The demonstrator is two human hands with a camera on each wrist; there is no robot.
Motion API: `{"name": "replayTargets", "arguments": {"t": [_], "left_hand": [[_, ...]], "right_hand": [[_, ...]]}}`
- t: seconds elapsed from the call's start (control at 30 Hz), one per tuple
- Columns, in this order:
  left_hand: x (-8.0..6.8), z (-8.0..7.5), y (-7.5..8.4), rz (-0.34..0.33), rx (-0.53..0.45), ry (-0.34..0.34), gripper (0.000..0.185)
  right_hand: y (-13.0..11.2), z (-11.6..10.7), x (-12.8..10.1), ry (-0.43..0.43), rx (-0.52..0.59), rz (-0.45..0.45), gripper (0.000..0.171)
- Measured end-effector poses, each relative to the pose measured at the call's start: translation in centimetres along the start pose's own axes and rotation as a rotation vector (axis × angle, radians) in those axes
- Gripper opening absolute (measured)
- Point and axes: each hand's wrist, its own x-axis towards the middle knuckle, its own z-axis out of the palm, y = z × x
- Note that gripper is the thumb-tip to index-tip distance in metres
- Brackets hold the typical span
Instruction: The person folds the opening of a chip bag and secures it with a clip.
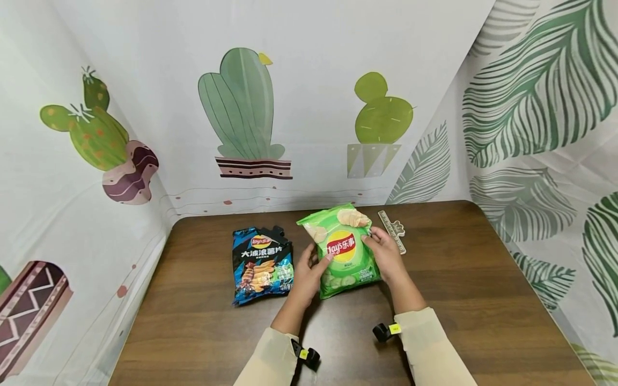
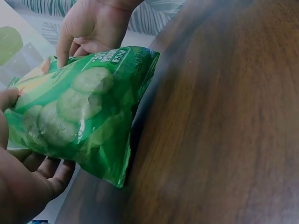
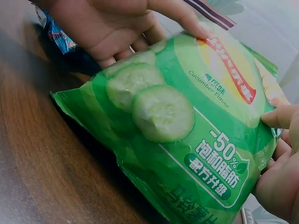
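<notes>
Two hands grip green chip bag [image 1: 344, 252] | blue chip bag [image 1: 262, 264] left | ruler [image 1: 392, 229] right

The green bag [image 1: 344, 250] carries a red Lay's logo with "乐事", and below it, in the right wrist view, "Cucumber Flavor" and a white "-50%" over Chinese characters. Left of the green bag, the blue bag [image 1: 262, 264] shows a Lay's logo above "大波浪薯片".

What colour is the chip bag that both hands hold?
The chip bag is bright green with cucumber slices printed on it; the right wrist view shows it best.
</notes>
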Motion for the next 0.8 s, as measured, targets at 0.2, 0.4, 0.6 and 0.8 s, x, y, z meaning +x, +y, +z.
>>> {"name": "replayTargets", "arguments": {"t": [0.2,0.4,0.6,0.8], "left_hand": [[0.1,-0.3,0.5,0.017,-0.042,-0.016,0.08],[0.3,-0.9,0.8,0.011,-0.076,-0.047,0.081],[0.3,-1.2,1.0,0.026,-0.112,-0.042,0.076],[0.3,-1.6,1.7,0.036,-0.144,-0.033,0.075]], "right_hand": [[-0.6,0.0,-0.2,-0.025,-0.017,-0.019,0.036],[-1.1,0.3,-0.4,-0.055,-0.022,-0.032,0.033],[-1.8,0.6,-0.4,-0.066,-0.029,-0.068,0.032],[-2.4,0.9,-0.4,-0.078,-0.044,-0.082,0.036]]}}
